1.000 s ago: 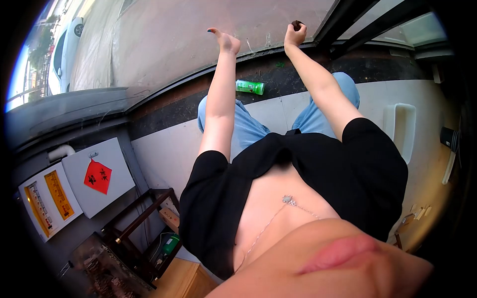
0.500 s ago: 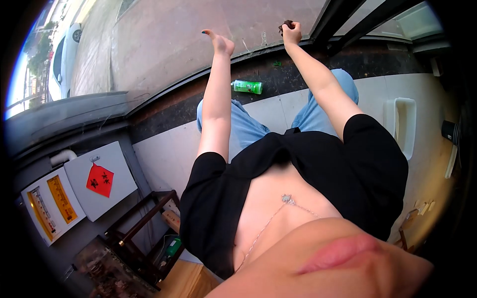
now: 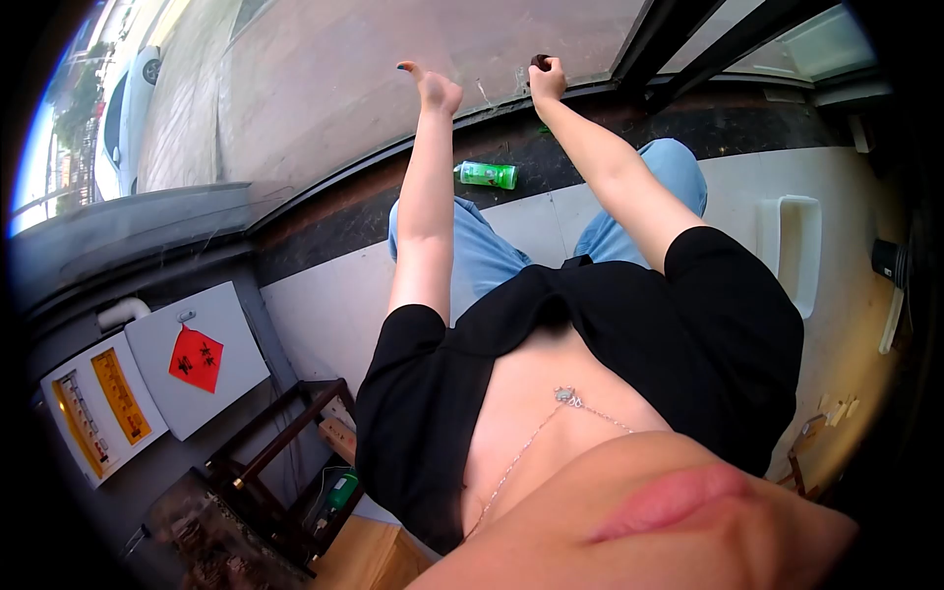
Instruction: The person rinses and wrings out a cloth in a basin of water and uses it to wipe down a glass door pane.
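My left hand [image 3: 440, 92] is raised at the window pane [image 3: 334, 88], with one blue-nailed finger stretched out to the left. Its other fingers are mostly hidden, and nothing shows in it. To its right, my right hand [image 3: 548, 83] is closed around a small dark brown wad [image 3: 540, 63], held at the lower part of the glass. What the wad is made of is too small to tell. A green bottle [image 3: 488, 175] lies on its side on the dark ledge [image 3: 344, 218], below and between my hands.
A white tray [image 3: 815, 258] stands on the right. At the left are an open grey electrical box [image 3: 236, 344] with a red paper sign [image 3: 197, 360] and a dark wooden stand [image 3: 265, 454]. Black frame bars [image 3: 678, 39] cross the upper right. Beyond the glass is a car [image 3: 120, 118].
My right hand has moved left along the glass with the dark wad, closer to my left hand. My left hand has shifted slightly left in view and stays at the pane.
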Motion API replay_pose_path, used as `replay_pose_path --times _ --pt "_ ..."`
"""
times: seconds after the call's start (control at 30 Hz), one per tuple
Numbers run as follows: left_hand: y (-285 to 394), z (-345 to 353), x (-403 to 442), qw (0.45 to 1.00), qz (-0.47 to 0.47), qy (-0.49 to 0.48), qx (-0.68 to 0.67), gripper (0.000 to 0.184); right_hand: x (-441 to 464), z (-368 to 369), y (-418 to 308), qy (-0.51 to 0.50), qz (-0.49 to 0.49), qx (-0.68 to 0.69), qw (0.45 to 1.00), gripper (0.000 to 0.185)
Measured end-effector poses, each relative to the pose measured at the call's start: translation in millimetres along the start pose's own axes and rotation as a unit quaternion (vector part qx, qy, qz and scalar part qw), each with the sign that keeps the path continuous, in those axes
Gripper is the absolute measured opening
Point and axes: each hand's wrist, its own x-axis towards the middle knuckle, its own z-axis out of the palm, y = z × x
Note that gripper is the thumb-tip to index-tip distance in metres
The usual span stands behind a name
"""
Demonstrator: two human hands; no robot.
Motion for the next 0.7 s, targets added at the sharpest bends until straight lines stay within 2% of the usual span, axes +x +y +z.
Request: replay_pose_path --times 0.07,0.13,0.2,0.27,0.3,0.33,0.47,0.53,0.67,0.7 --pt "-0.4 0.2 -1.2 0.999 0.014 -0.033 0.010 0.116 -21.9 4.4 -12.1 -0.105 0.023 -0.013 0.994 0.027" --pt "-1.0 3.1 -2.6 0.999 0.032 -0.036 0.009 0.115 -24.6 13.2 -7.9 -0.203 -0.001 0.012 0.979 0.026" --pt "-5.4 5.0 -3.1 0.999 0.052 -0.011 -0.001 0.114 -15.1 15.2 2.1 -0.228 0.029 0.047 0.972 0.025" --pt "-25.0 11.8 1.0 0.986 0.083 0.138 0.030 0.114 -11.1 0.4 -5.0 -0.225 0.067 0.072 0.969 0.024" --pt "-30.2 13.9 2.5 0.971 0.100 0.210 0.047 0.114 -9.9 -11.5 -14.4 -0.186 0.053 0.029 0.981 0.024" --pt "-28.8 16.3 -1.1 0.972 0.094 0.210 0.052 0.115 -6.6 -20.6 -19.4 -0.145 0.038 -0.013 0.989 0.024" --pt "-27.0 4.6 -8.7 0.969 0.059 0.231 0.059 0.118 30.5 -33.8 -0.1 0.020 0.115 0.043 0.992 0.020" --pt "-28.9 -7.0 -9.1 0.968 0.038 0.243 0.058 0.119 53.5 -32.3 21.2 0.050 0.088 0.041 0.994 0.020" --pt "-33.5 -34.4 -7.4 0.972 0.022 0.226 0.052 0.120 35.4 -25.1 21.6 0.089 -0.013 -0.054 0.994 0.019" --pt "-34.4 -39.2 -3.8 0.975 0.024 0.214 0.048 0.120 24.4 -19.5 16.6 0.059 -0.020 -0.082 0.995 0.018"
